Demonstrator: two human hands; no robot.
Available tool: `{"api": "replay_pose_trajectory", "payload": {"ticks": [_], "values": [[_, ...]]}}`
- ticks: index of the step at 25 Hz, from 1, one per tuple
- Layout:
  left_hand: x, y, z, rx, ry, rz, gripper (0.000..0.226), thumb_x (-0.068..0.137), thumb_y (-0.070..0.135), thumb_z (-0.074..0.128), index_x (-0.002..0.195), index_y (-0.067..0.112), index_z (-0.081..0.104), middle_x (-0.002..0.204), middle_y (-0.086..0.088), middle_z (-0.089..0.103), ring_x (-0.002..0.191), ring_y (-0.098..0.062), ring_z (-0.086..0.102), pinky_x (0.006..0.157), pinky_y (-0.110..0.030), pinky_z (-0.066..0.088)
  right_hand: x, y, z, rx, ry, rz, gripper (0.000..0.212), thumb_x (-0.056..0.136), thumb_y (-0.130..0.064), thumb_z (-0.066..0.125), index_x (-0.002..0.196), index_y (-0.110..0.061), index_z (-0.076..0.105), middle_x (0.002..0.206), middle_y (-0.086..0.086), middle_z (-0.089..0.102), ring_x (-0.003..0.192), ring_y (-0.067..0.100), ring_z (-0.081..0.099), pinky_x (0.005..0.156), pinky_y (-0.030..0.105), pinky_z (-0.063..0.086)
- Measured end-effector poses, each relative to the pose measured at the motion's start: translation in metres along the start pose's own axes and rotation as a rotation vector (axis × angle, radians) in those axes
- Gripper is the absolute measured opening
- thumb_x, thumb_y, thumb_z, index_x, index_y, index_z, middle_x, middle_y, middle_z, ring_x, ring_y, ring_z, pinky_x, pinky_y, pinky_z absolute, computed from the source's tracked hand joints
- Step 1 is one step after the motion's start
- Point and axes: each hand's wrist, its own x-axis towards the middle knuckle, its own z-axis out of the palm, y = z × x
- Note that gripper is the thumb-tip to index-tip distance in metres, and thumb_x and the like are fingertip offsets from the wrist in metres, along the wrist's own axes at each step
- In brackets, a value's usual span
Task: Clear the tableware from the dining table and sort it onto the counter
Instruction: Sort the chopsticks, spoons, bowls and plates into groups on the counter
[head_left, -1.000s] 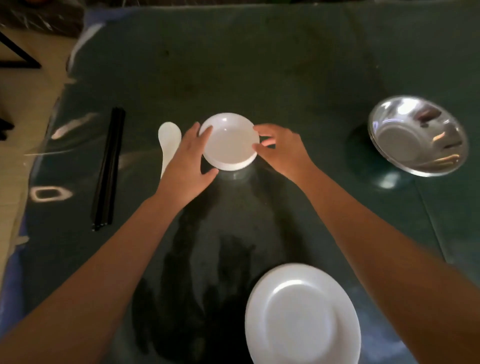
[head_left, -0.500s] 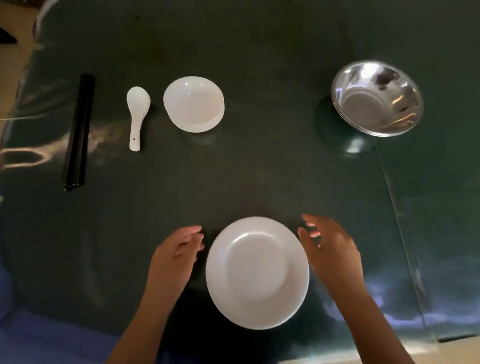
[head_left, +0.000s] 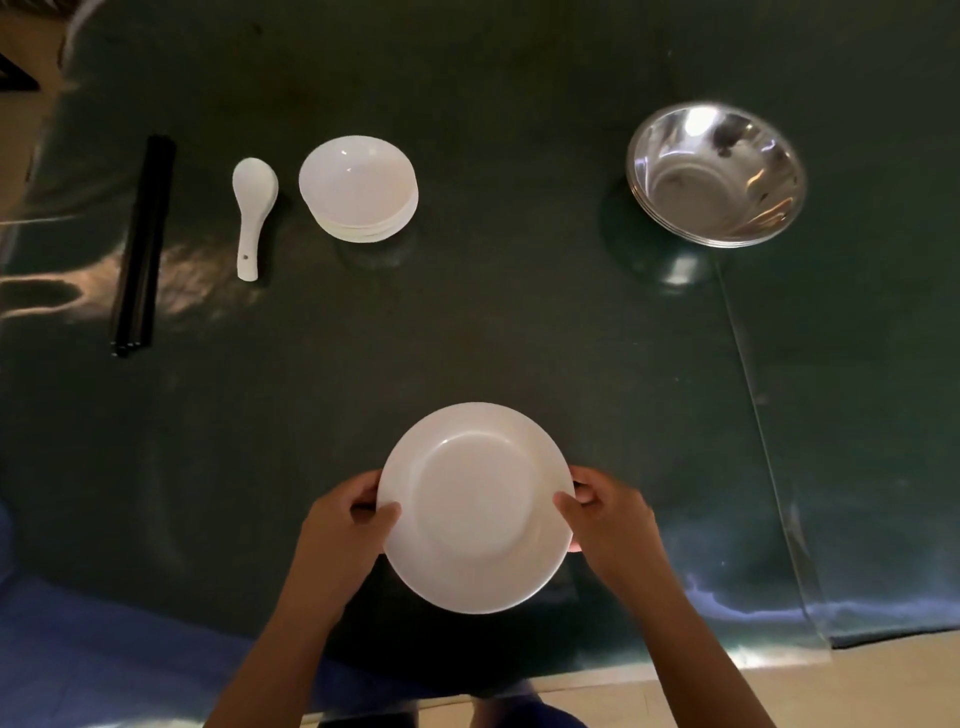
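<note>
Dark glossy dining table (head_left: 493, 322), clearing barely begun.
One white plate (head_left: 475, 506) is gripped at its opposite rims by the left hand (head_left: 343, 525) and right hand (head_left: 608, 519), near the table's front edge. Left to be cleared: one small white bowl (head_left: 358, 188), one white spoon (head_left: 252, 208), one bundle of black chopsticks (head_left: 141, 244), one steel bowl (head_left: 716, 174). No counter is seen.

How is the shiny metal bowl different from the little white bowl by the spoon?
The round silver metal bowl is mirror-shiny and shows reflections; the small white bowl is plain and matte. The metal bowl looks wider and deeper than the white one. The metal bowl sits alone at the far right, while the white bowl sits just right of the white ceramic spoon. Both are round, empty, upright, and rest on the dark green table, untouched by either hand.
</note>
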Motion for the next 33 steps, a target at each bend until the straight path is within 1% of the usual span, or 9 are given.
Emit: {"api": "replay_pose_trajectory", "payload": {"ticks": [4,7,11,16,21,23,26,29,33], "values": [[0.005,0.004,0.0,-0.108,-0.005,0.003,0.046,0.08,-0.004,0.06,0.077,0.042,0.066,0.079,0.005,0.072,0.082,-0.018,0.068,0.065,-0.034,0.057,0.005,-0.001,-0.005,0.189,-0.049,0.042,0.021,0.084,-0.014,0.059,0.095,-0.029,0.069,0.069,-0.017,0.068,0.071,0.007,0.067,0.059,0.027,0.059],[0.021,0.026,0.002,-0.152,-0.018,0.031,0.047,0.08,0.002,0.061,0.07,0.048,0.066,0.077,0.021,0.071,0.076,-0.006,0.068,0.056,-0.018,0.052,0.026,-0.019,-0.023,0.257,-0.017,0.003,0.03,0.082,-0.01,0.061,0.081,-0.039,0.068,0.067,-0.013,0.07,0.071,0.012,0.069,0.061,0.033,0.06],[0.072,0.077,0.013,-0.206,-0.039,0.12,0.036,0.082,0.005,0.061,0.082,0.042,0.065,0.08,0.016,0.07,0.08,-0.005,0.066,0.058,-0.018,0.051,0.091,-0.056,-0.053,0.306,0.047,-0.047,0.02,0.084,-0.007,0.06,0.096,-0.018,0.071,0.074,-0.001,0.069,0.074,0.018,0.068,0.062,0.034,0.06],[0.144,0.133,0.025,-0.21,-0.053,0.253,0.027,0.083,0.003,0.06,0.082,0.03,0.065,0.079,0.009,0.068,0.08,-0.01,0.065,0.051,-0.014,0.051,0.168,-0.095,-0.08,0.46,0.009,0.003,0.018,0.086,-0.002,0.057,0.101,-0.007,0.066,0.078,0.008,0.067,0.064,0.014,0.064,0.05,0.023,0.055],[0.177,0.141,0.033,-0.132,-0.033,0.306,0.02,0.083,0.008,0.058,0.077,0.026,0.065,0.081,0.004,0.068,0.084,-0.016,0.065,0.053,-0.014,0.05,0.194,-0.104,-0.087,0.438,0.033,-0.007,0.017,0.085,-0.006,0.057,0.099,-0.009,0.067,0.079,0.005,0.068,0.068,0.014,0.065,0.051,0.022,0.056],[0.175,0.135,0.03,0.062,0.05,0.374,0.014,0.084,0.018,0.061,0.096,0.021,0.066,0.097,0.0,0.068,0.091,-0.016,0.064,0.064,-0.016,0.051,0.191,-0.1,-0.087,0.375,0.052,-0.03,0.014,0.084,-0.012,0.059,0.093,-0.018,0.067,0.092,0.007,0.07,0.077,0.016,0.067,0.059,0.026,0.058],[0.159,0.122,0.025,0.587,0.281,0.859,0.054,0.075,0.034,0.07,0.123,0.014,0.053,0.122,-0.008,0.057,0.109,-0.022,0.055,0.089,-0.034,0.046,0.171,-0.077,-0.081,-0.166,0.348,-0.465,0.042,0.075,-0.031,0.069,0.116,-0.024,0.06,0.113,0.001,0.062,0.105,0.018,0.058,0.082,0.037,0.053],[0.148,0.113,0.034,0.879,0.1,1.299,0.05,0.062,0.028,0.081,0.106,0.011,0.064,0.104,-0.006,0.068,0.095,-0.026,0.064,0.086,-0.041,0.05,0.159,-0.061,-0.077,-0.643,0.336,-1.139,0.046,0.066,-0.034,0.078,0.107,-0.017,0.068,0.114,0.005,0.066,0.107,0.026,0.061,0.094,0.045,0.046],[0.153,0.113,0.041,0.939,0.047,1.354,0.039,0.057,0.014,0.084,0.094,0.012,0.07,0.089,-0.004,0.069,0.082,-0.025,0.066,0.075,-0.037,0.056,0.169,-0.064,-0.075,-0.734,0.292,-1.243,0.027,0.064,-0.018,0.081,0.089,-0.014,0.072,0.091,0.001,0.072,0.084,0.026,0.067,0.084,0.037,0.05]]}}
